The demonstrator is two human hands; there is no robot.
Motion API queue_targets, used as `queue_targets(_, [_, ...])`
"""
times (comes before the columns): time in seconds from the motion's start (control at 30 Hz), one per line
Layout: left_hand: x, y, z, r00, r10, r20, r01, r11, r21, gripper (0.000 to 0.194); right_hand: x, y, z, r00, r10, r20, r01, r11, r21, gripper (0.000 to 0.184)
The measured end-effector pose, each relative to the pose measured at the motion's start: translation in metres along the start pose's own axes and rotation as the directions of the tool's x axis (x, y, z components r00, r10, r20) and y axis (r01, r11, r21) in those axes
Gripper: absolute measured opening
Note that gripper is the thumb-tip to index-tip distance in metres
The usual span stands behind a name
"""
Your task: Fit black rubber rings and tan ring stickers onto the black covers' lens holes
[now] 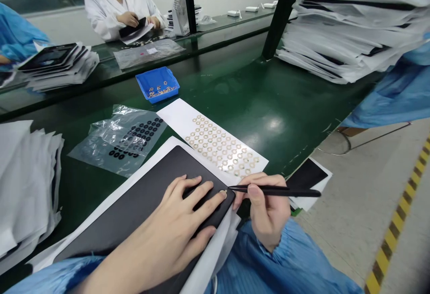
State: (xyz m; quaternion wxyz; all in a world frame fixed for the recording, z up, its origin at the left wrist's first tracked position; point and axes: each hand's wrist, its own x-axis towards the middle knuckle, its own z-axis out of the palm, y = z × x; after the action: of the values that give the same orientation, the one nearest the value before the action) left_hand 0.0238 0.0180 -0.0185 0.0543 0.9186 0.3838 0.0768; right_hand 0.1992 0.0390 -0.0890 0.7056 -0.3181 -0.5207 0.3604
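Note:
My left hand [188, 215] lies flat with its fingers spread on a black flat panel [134, 200]. Its index fingertip is at a small pale ring near the panel's right corner. Between the fingers of my right hand [268, 209] are black tweezers [282, 190], their tip touching or very close to that same corner. White paper sheets [221, 240] lie under the panel. Just beyond it, a white sheet [174, 114] carries rows of small pale rings [220, 146]. Left of that sheet, black rings [144, 133] show in or under a clear plastic bag [101, 135].
A blue tray [157, 84] with loose rings stands farther back. Paper-interleaved stacks rise at the left [27, 186] and back right [349, 25]. Behind a green ledge, a person in white [117, 7] handles a dark panel. A blue sleeve [396, 88] shows at right.

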Motion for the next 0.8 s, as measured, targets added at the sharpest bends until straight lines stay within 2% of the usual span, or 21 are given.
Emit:
queue_targets(0.23, [0.0054, 0.0088, 0.0031, 0.998, -0.029, -0.057, 0.033, 0.998, 0.058, 0.035, -0.0024, 0.0002, -0.0021, 1.0, 0.028, -0.001, -0.028, 0.999, 0.025, 0.004])
queue_targets(0.37, [0.0061, 0.008, 0.0028, 0.999, -0.03, -0.034, 0.032, 0.997, 0.074, 0.034, -0.0039, -0.0003, -0.0024, 0.999, 0.045, -0.001, -0.045, 0.999, -0.01, 0.003])
queue_targets(0.8, [0.0033, 0.0058, 0.0033, 0.998, -0.027, -0.053, 0.029, 0.999, 0.022, 0.033, 0.0026, -0.0047, 0.0007, 0.995, -0.089, 0.037, 0.093, 0.984, -0.15, 0.009])
